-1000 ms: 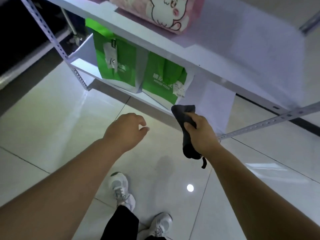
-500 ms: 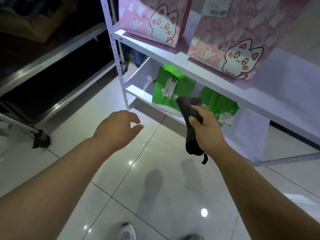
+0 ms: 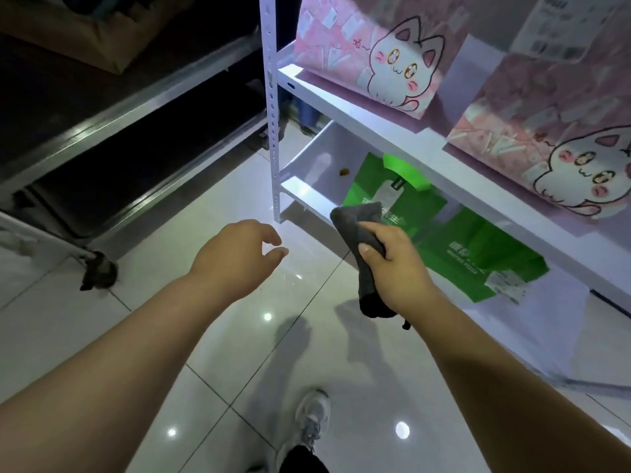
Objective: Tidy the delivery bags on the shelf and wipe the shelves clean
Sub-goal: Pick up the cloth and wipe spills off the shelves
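Observation:
My right hand (image 3: 396, 264) grips a dark grey cloth (image 3: 362, 221) in front of the white shelf unit (image 3: 345, 112). My left hand (image 3: 239, 256) hovers over the floor with loosely curled fingers and holds nothing. Two pink bags with a cat drawing stand on the upper shelf, one at the left (image 3: 375, 52) and one at the right (image 3: 553, 131). Below them, two green delivery bags sit on the lower shelf, one upright (image 3: 379, 186) and one leaning to the right (image 3: 485, 261). The cloth partly covers the upright green bag.
A perforated white upright (image 3: 271, 107) marks the shelf's left corner. A dark metal rack (image 3: 112, 131) stands to the left. A small brown speck (image 3: 344, 181) lies on the lower shelf. The glossy tiled floor (image 3: 205, 336) and my shoe (image 3: 312, 418) are below.
The view has swung up and to the left, bringing the pink cat bags and the shelf's corner upright into view. Both hands keep their pose; the right still holds the cloth.

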